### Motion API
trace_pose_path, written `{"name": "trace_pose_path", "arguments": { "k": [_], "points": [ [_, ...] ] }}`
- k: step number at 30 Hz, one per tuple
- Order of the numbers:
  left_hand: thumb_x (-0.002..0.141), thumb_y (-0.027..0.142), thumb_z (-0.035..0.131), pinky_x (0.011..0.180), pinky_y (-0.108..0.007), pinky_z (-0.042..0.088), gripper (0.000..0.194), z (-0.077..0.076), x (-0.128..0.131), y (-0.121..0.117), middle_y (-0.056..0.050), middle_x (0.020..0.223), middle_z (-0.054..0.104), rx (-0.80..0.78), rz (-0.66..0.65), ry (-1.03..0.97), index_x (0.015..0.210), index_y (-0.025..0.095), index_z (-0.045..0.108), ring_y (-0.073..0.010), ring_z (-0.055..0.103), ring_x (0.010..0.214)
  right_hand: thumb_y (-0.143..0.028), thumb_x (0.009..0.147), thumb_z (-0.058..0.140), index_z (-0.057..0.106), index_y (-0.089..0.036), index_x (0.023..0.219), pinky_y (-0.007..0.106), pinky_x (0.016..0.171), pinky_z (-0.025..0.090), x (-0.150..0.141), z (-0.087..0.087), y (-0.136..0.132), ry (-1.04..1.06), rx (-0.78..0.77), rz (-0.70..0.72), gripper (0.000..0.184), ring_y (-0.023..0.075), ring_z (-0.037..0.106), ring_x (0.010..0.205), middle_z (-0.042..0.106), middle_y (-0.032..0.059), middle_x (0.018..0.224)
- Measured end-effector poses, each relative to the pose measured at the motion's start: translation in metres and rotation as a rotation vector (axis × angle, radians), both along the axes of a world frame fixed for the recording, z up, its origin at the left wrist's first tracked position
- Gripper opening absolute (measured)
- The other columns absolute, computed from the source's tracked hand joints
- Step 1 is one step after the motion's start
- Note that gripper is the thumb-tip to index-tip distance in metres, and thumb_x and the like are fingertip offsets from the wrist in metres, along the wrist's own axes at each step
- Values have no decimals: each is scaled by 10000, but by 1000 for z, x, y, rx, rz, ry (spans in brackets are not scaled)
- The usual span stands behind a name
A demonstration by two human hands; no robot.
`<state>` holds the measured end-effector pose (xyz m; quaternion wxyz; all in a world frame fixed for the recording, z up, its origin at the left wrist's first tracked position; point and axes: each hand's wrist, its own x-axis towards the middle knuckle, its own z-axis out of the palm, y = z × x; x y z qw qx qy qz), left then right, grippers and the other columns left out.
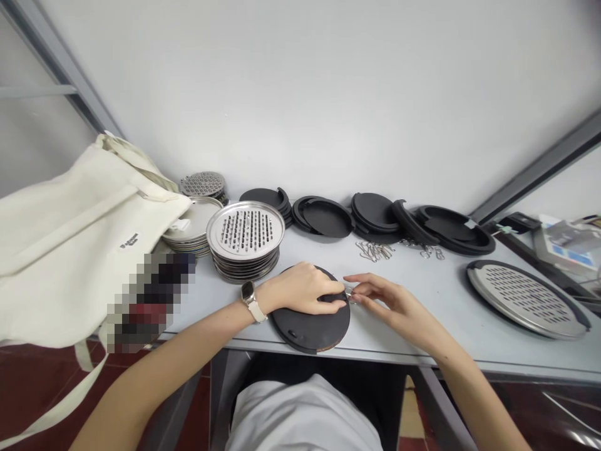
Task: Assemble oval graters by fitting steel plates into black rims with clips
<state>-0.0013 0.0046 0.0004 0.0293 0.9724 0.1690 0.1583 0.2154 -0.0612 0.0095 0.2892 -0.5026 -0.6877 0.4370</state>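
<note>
A black round disc (pixel 310 329) lies near the front edge of the table, with a small raised piece on its surface. My left hand (pixel 303 288), wearing a watch, rests over it, thumb and index finger closed around a dark part at the disc's right edge. At that same edge, my right hand (pixel 389 304) pinches a small silver wire clip (pixel 350 294) between thumb and fingers. The clip meets the disc close to my left fingertips; whether it is hooked through I cannot tell.
Perforated metal grater discs (pixel 246 232) are stacked at the left, beside a cream bag (pixel 84 250). Black round holders (pixel 328 217) line the wall. Loose metal clips (pixel 375 250) lie before them. A grater in a black rim (pixel 528 297) lies at the right.
</note>
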Motion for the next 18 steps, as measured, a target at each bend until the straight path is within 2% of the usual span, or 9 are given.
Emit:
{"name": "trace_pose_path", "arguments": {
  "k": [6,18],
  "points": [
    [909,418,474,512,-265,269,293,2,0,-1,-2,622,611,-6,5,17,749,191,567,-132,572,571,-488,886,545,640,-191,885,306,779,478,-1,0,1,12,-13,14,312,204,616,855,686,63,892],
    [908,418,478,511,-269,263,293,1,0,0,9,609,601,5,-7,-1,732,193,540,-127,568,565,-494,886,535,601,-188,847,306,762,469,-2,-6,2,37,28,-8,316,195,588,817,650,54,836]
  ]
}}
